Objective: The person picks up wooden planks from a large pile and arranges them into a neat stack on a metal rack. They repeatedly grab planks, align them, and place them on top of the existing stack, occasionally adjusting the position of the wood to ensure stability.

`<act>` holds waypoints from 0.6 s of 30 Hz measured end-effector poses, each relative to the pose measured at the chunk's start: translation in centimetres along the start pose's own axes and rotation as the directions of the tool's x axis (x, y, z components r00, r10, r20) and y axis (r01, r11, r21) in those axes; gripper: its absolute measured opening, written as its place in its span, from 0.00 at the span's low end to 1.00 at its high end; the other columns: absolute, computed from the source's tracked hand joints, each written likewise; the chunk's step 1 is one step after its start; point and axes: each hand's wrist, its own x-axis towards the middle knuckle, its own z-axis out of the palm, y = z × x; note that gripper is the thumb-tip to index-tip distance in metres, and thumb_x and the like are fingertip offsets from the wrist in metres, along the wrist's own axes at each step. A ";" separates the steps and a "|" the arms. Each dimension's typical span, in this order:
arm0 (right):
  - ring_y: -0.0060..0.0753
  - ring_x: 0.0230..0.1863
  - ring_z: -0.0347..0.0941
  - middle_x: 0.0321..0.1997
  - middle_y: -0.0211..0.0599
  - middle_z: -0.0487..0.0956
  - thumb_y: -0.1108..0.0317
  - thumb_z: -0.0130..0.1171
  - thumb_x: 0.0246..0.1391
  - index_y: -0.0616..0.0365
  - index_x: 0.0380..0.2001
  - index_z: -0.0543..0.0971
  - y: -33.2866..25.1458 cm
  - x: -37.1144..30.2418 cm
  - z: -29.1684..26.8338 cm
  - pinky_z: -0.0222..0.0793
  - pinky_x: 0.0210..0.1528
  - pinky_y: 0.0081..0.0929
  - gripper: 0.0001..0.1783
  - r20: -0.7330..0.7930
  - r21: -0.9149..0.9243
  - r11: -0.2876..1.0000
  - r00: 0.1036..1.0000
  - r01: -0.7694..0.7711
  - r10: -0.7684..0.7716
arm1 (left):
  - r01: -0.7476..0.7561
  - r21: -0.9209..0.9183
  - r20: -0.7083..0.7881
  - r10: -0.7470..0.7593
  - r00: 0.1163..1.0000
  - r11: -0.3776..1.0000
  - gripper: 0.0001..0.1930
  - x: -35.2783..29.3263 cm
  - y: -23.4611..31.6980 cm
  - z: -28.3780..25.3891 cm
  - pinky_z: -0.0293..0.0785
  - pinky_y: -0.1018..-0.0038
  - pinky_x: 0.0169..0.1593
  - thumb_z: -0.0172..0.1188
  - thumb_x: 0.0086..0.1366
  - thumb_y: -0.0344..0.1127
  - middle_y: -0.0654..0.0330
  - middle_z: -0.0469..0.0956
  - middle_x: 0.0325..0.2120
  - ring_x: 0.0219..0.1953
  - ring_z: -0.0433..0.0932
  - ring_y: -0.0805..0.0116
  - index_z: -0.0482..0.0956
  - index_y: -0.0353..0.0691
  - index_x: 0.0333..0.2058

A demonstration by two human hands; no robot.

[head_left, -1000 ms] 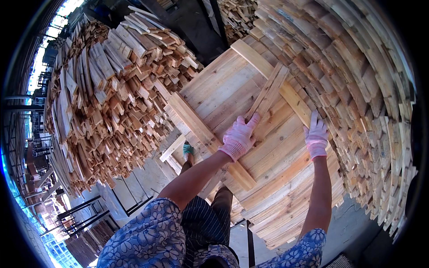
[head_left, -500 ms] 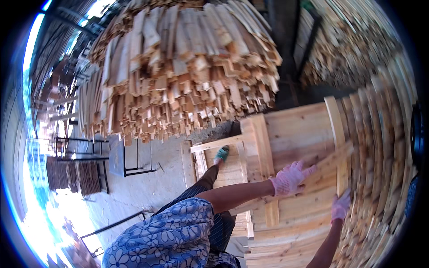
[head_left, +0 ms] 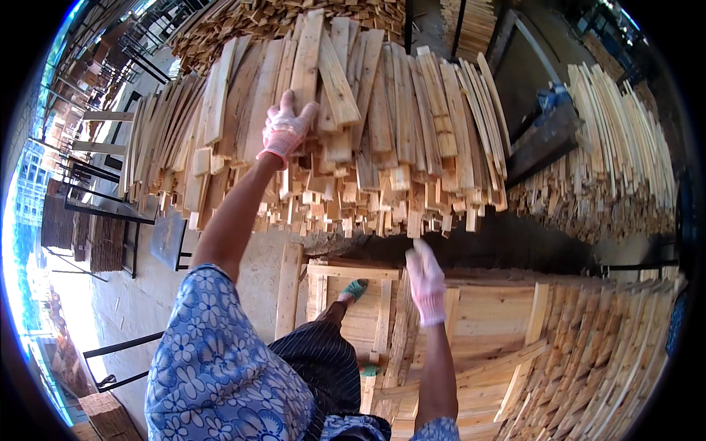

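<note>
My left hand (head_left: pixel 287 134), in a pinkish-white knit glove, reaches out to the top of a big pile of wooden slats (head_left: pixel 382 143). Its fingers are spread over the near end of a pale wooden plank (head_left: pixel 307 62) lying on top; whether they press on it I cannot tell. My right hand (head_left: pixel 425 285), gloved alike, is raised just short of the pile's near face, fingers stretched out and holding nothing. Below and right of it lies a wooden panel (head_left: pixel 485 312) with crosswise battens, and a loose slat (head_left: pixel 507 360) rests slantwise across it.
Stacked boards (head_left: pixel 610 345) fill the right side beside the panel. Another slat pile (head_left: pixel 625 147) stands at the far right behind a dark metal post (head_left: pixel 544 143). A wooden frame (head_left: pixel 353 272) lies by my foot. Metal stands (head_left: pixel 110 213) occupy the left.
My view has turned toward the slat pile. Both hands have left the panel: the left now reaches onto the pile's top, the right hangs before it. The slanting slat stays on the panel.
</note>
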 end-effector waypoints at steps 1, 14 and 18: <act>0.39 0.60 0.75 0.60 0.47 0.76 0.59 0.56 0.69 0.61 0.65 0.69 0.4 5.0 1.4 0.75 0.57 0.35 0.27 0.007 0.019 0.999 0.999 0.045 -0.045 | 0.035 -0.002 0.019 -0.035 0.999 0.999 0.48 0.7 1.7 0.3 0.56 0.49 0.69 0.54 0.61 0.72 0.39 0.59 0.67 0.69 0.59 0.41 0.53 0.55 0.73; 0.67 0.66 0.66 0.63 0.74 0.69 0.23 0.53 0.51 0.65 0.71 0.57 -9.1 25.9 15.2 0.63 0.66 0.47 0.62 0.156 -0.141 0.938 0.929 -0.317 0.337 | 0.031 -0.019 0.083 -0.029 0.996 0.999 0.47 -0.1 2.4 0.7 0.55 0.46 0.67 0.55 0.64 0.64 0.35 0.60 0.64 0.64 0.62 0.33 0.49 0.44 0.73; 0.53 0.67 0.66 0.67 0.61 0.68 0.32 0.54 0.60 0.66 0.72 0.55 -11.8 16.8 12.8 0.60 0.69 0.42 0.54 0.239 -0.064 0.933 0.903 -0.353 0.358 | -0.085 0.015 -0.057 0.086 0.995 0.996 0.47 -8.3 -1.5 2.0 0.58 0.45 0.64 0.60 0.62 0.59 0.36 0.63 0.58 0.59 0.64 0.34 0.52 0.39 0.70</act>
